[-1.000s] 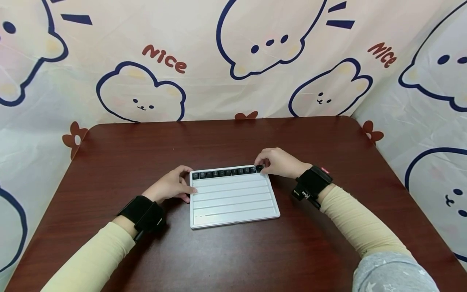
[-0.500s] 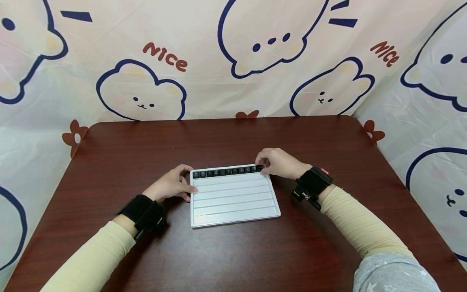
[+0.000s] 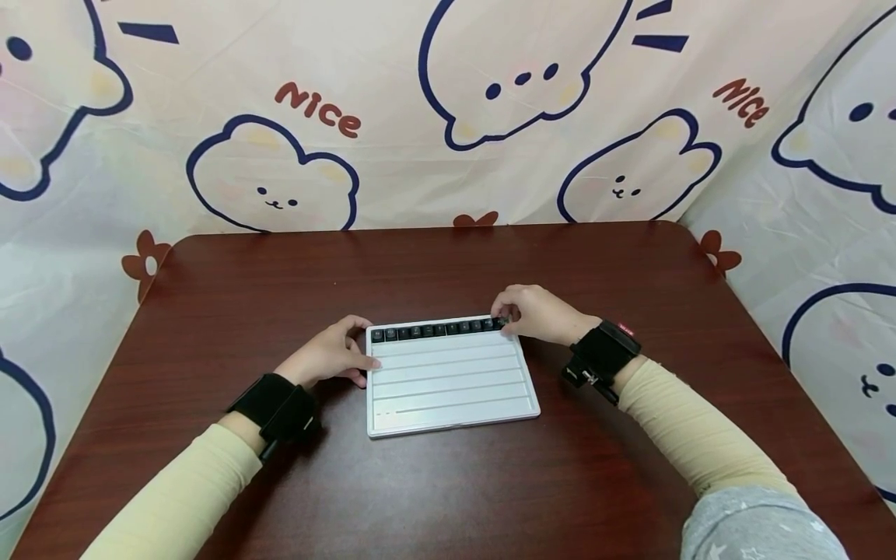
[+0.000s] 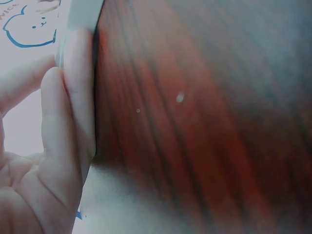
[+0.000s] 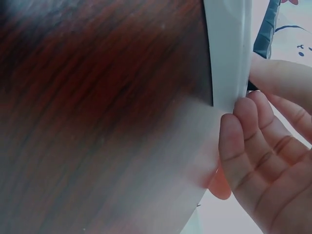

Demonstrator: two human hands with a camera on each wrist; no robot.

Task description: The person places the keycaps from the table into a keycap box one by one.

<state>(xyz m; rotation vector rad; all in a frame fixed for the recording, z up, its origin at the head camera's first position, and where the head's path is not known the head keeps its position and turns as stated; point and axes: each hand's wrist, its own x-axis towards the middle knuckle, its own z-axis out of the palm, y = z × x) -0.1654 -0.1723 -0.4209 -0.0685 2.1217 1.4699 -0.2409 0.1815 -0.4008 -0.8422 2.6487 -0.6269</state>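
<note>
A white board (image 3: 448, 381) with shallow ridges across it lies on the table, and a row of small black keycap-like pieces (image 3: 427, 331) lines its far edge. My left hand (image 3: 329, 354) grips the board's left side, thumb on the top face. In the left wrist view the fingers (image 4: 80, 83) lie along the side of the board (image 4: 85, 14). At the far right corner my right hand (image 3: 539, 313) pinches the end black piece (image 3: 501, 321) between thumb and forefinger. The right wrist view shows the other fingertips (image 5: 231, 131) by the board's edge (image 5: 228, 48); the piece is mostly hidden there.
The brown wooden table (image 3: 448, 498) extends around the board on every side. Behind it hangs a pale cloth (image 3: 392, 47) printed with cartoon bears, which continues along both sides. Black wrist mounts (image 3: 276, 412) sit on both forearms.
</note>
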